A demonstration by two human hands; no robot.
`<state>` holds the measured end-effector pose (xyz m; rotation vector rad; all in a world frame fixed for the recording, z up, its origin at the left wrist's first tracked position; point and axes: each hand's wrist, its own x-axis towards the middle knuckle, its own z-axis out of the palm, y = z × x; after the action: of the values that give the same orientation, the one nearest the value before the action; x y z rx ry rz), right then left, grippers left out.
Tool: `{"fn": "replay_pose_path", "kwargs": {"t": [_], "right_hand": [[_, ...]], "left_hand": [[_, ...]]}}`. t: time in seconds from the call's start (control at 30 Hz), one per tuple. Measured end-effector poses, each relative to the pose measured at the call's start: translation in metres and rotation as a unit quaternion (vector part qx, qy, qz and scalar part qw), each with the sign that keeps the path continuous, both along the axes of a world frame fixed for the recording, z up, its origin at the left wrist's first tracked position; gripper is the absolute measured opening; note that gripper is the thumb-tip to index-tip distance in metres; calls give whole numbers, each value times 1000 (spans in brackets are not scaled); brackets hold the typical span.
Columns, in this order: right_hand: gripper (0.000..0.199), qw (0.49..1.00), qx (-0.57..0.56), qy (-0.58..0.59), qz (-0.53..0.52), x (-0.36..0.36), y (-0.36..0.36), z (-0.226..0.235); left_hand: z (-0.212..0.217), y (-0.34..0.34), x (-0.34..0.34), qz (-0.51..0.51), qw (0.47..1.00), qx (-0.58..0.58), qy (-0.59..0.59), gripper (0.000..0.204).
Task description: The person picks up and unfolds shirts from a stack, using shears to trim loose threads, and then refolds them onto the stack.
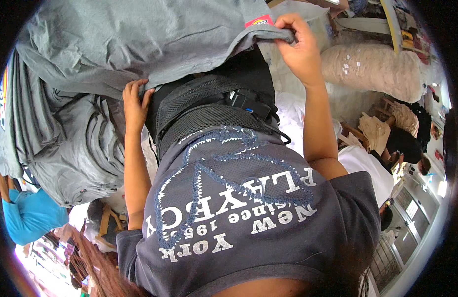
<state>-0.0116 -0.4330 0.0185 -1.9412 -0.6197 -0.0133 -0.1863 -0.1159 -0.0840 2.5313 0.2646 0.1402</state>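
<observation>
A smooth grey garment [140, 39] lies spread out in front of me, reaching past the top of the picture. A small red label [258, 21] shows at its right part, close to the edge. My right hand [300, 52] is closed on the garment's right corner beside that label, thumb below and fingers above, lifting a rolled bit of the edge. Further left, my left hand [135, 106] pinches the near edge, its fingertips partly hidden by the cloth. Between the hands the edge hangs over a black waist pouch [214, 99] at my middle.
A heap of grey garments [75, 143] stands at the left. To the right is a beige bundle wrapped in clear plastic [372, 69]. A person in a blue shirt [33, 215] is at the lower left. More cloth piles [375, 131] and people are at the right.
</observation>
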Motion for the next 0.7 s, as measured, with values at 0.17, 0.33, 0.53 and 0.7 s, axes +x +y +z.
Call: {"fn": "replay_pose_path", "kwargs": {"t": [0.17,0.33,0.53,0.7], "right_hand": [[43,986,-9,-105,-129,5,2,-3],[30,958,57,-108,-258,19,-20,-34],[29,888,326,109,-306,21,-16,-57],[20,875,371,206,-233,2,-11,-79]], "left_hand": [[5,15,1,136,986,-78,-62,8],[61,40,-12,219,896,-274,-274,14],[90,58,-71,151,960,128,-200,38],[40,53,-100,433,773,-313,-343,21]]}}
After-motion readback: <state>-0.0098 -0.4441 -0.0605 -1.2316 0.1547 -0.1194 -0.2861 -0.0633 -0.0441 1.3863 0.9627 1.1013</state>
